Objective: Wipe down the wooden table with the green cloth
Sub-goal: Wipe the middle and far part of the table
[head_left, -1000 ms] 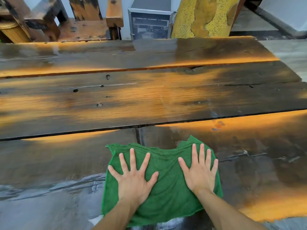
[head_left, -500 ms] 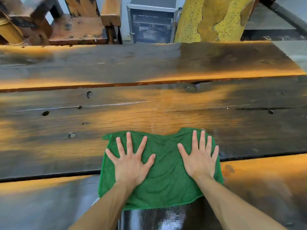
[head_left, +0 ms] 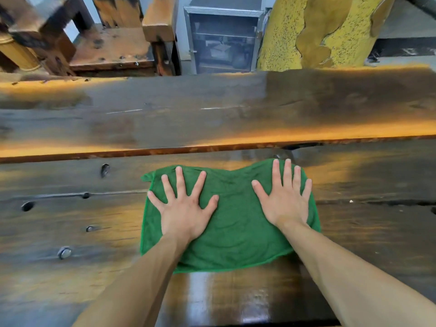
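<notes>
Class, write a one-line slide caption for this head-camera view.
Both hands, left and right, press a green cloth flat on the dark wooden table.

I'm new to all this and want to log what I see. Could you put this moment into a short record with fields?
setting: wooden table of dark planks
tool: green cloth, spread flat on the middle plank
left hand: flat on the cloth, fingers spread
right hand: flat on the cloth, fingers spread
cloth's far edge: just short of the gap between the planks
table surface: shiny strip on the near side of the cloth
behind the table: wooden chair, glass-door cabinet, yellow post
</notes>
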Demonstrator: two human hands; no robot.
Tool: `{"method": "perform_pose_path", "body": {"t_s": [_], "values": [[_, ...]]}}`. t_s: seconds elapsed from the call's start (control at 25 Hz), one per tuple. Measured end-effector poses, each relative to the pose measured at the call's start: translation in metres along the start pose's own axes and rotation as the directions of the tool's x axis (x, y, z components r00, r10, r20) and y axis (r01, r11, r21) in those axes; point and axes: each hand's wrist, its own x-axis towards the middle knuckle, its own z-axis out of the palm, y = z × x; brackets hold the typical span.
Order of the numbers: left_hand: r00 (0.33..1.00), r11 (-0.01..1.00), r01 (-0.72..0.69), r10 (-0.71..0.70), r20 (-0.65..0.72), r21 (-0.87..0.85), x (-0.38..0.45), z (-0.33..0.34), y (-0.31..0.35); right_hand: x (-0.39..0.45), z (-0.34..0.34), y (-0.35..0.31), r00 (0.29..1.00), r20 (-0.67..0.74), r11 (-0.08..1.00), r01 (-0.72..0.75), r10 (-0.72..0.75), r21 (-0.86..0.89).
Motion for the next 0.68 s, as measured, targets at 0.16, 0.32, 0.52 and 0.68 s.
{"method": "perform_pose_path", "body": {"t_s": [0.16,0.32,0.52,0.68], "values": [[1.0,1.0,-0.023,0.023,-0.019,0.008,0.066,-0.015,0.008,0.068,-0.009,-0.016,1.0,-0.005,1.0,-0.023,0.023,0.019],[0.996,0.997,-0.076,0.077,-0.037,0.009,0.124,-0.026,0.018,0.126,-0.014,-0.027,0.994,-0.052,0.992,-0.094,0.099,0.082],[0.99,0.99,-0.141,0.141,-0.02,-0.002,0.204,-0.041,0.034,0.168,-0.021,-0.036,0.973,-0.115,0.978,-0.19,0.199,0.081],[0.989,0.989,-0.145,0.145,-0.029,0.001,0.252,-0.048,0.05,0.198,-0.029,-0.034,0.984,-0.08,0.987,-0.159,0.159,-0.001]]}}
